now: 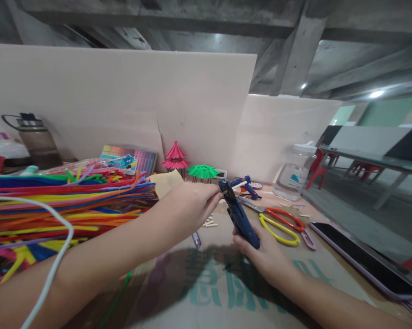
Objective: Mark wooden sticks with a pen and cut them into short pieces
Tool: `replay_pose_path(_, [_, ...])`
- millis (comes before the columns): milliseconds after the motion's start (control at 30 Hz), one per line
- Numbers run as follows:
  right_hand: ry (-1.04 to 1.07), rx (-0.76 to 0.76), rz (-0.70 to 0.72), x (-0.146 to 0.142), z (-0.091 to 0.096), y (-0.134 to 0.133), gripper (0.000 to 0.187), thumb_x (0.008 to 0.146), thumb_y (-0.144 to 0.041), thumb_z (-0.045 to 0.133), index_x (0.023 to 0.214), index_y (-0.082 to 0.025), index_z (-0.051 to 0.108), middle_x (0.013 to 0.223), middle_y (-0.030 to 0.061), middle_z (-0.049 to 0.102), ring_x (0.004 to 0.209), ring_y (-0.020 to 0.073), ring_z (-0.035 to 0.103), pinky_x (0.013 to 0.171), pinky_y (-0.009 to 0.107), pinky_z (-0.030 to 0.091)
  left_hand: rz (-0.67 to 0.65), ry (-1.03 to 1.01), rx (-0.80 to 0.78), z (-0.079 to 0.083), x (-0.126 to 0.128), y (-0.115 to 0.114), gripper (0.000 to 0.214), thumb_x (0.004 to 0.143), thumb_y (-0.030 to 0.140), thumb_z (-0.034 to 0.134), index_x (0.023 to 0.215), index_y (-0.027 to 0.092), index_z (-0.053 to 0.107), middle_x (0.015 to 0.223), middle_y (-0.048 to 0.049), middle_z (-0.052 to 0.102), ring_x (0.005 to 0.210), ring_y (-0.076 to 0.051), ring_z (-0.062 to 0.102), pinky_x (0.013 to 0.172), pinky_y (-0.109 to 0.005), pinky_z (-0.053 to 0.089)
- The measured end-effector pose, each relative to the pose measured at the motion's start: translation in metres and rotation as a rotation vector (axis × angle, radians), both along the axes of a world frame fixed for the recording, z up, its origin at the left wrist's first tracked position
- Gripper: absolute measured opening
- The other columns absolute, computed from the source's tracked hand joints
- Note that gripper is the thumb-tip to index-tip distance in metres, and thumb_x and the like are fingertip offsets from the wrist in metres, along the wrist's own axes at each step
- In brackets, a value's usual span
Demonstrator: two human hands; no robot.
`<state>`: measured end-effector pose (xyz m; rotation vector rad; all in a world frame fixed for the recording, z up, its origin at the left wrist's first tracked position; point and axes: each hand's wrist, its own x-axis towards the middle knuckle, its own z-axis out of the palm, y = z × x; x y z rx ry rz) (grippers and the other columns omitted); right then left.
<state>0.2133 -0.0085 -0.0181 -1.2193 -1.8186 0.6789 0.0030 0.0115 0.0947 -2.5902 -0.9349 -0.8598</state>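
My right hand (266, 256) is wrapped round the dark blue handles of a pair of pliers (242, 219), whose head points up and away. My left hand (201, 203) is closed, its thumb and fingertips pinched together right at the pliers' jaws. A thin pale stick (239, 185) shows on the far side of the jaws, in line with the left fingertips; its held end is hidden. Below the left hand lie several short cut stick pieces (211, 223) and a pen-like cylinder (197, 240) on the printed cardboard (206, 283).
Bundles of coloured pipe cleaners (65, 196) fill the left. At the back stand a pink paper pagoda (175, 157), a green one (203, 172) and a blue glue gun (250, 187). Scissors (283, 224), a phone (363, 256) and a clear bottle (293, 173) are right. A white cable (60, 249) crosses my left arm.
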Motion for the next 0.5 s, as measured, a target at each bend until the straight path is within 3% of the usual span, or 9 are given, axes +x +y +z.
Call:
replay_pose_path(267, [-0.026,-0.035,-0.022,0.0001,-0.0017,-0.0017,0.032,0.088,-0.051,0.054,0.083,-0.019,0.060,0.071,0.0008,0.061,0.063,0.0180,0.055,0.059,0.028,0.043,0.049,0.028,-0.134,0.0026,0.0008,0.0020,0.033,0.098,0.021,0.048,0.069,0.017,0.062,0.059,0.0004,0.055,0.060,-0.015,0.052,0.057,-0.025,0.031])
replay_pose_path(500, [-0.040,0.019,-0.047,-0.0024,0.0047,-0.0017,0.030,0.086,-0.047,0.056,0.077,-0.019,0.060,0.071,0.0010,0.062,0.067,0.0191,0.057,0.060,0.028,0.042,0.076,0.045,-0.121,0.0043,0.0010,0.0013,0.031,0.097,0.021,0.048,0.071,0.017,0.064,0.059,0.0001,0.056,0.061,-0.015,0.054,0.058,-0.025,0.033])
